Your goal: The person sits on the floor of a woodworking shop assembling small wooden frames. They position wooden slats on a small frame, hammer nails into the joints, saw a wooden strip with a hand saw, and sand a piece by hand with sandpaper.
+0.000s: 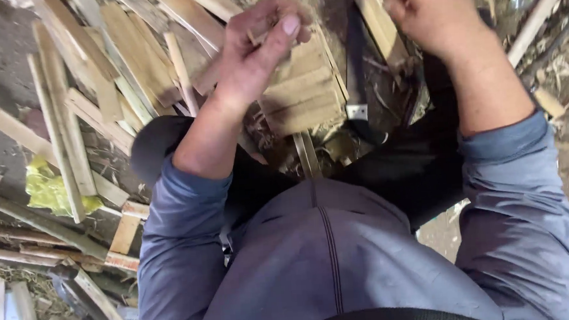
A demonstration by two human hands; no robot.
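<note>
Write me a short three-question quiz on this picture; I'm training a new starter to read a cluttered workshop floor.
1. True or false: the left hand is closed on a thin sliver of wood.
2. What colour is the crumpled bag lying among the wood strips? A) red B) yellow-green C) white
3. Fill in: the dark blade lies between the two ____.

Key
1. True: thumb and fingers pinch the sliver.
2. B.
3. Hands; the right hand is curled into a fist, and what it holds cannot be seen.
</note>
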